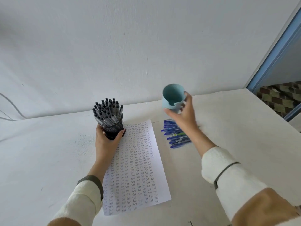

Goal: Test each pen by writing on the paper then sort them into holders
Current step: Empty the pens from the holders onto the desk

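White wall [114, 46] fills the far half of the view, with a blue frame [273, 53] running down its right side. Below it spreads a pale table [48, 152]. A long sheet of paper [138, 168] lies near the middle of the table, angled slightly, covered in rows of the handwritten word "Test".

Both forearms reach in from the near edge in cream sleeves. The left hand [105, 141] grips a black mesh holder [114, 129] from the near side, fingers and thumb wrapped round its lower wall; the holder stands upright at the paper's far left corner, and is packed with black-capped pens [106, 111]. The right hand [184, 115] holds a light blue cup holder [172, 97] far right of the paper, tilted so its open mouth faces the viewer, thumb under it and fingers behind.

Just right of the paper, partly under the right wrist, a pile of blue pens [172, 128] lies flat on the table, with one green pen [180, 134] among them.
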The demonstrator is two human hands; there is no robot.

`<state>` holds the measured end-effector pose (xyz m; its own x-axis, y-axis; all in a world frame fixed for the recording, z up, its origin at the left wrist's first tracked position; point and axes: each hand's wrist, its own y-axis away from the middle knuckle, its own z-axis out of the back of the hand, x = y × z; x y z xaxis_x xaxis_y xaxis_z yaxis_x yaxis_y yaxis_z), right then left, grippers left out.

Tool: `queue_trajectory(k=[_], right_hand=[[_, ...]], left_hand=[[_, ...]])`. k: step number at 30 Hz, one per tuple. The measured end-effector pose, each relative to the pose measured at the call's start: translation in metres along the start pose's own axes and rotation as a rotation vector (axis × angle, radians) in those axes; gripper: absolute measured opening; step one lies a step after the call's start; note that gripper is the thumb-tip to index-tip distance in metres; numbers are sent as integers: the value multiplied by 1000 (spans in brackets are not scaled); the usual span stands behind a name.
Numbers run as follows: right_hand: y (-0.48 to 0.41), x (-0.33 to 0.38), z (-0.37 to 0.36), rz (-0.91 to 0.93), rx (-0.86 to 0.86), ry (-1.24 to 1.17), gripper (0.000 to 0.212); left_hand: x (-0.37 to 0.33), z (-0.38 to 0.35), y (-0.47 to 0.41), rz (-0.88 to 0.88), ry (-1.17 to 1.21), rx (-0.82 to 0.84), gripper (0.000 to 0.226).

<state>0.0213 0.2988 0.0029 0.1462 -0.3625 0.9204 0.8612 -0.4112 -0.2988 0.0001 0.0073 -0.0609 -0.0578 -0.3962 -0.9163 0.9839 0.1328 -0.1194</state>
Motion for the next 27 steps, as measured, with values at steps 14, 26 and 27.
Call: queue_trajectory(k=[14, 26, 27], right_hand=[[13, -1, -114, -197, 168, 43, 106], [101, -9, -138, -56, 371, 898, 74], [103, -10, -138, -52, 377, 912, 76]], left_hand=[[8, 1, -5, 4, -1, -9, 84], [-13, 3, -9, 58, 71, -6, 78], [-13, 6, -9, 57, 65, -1, 78]])
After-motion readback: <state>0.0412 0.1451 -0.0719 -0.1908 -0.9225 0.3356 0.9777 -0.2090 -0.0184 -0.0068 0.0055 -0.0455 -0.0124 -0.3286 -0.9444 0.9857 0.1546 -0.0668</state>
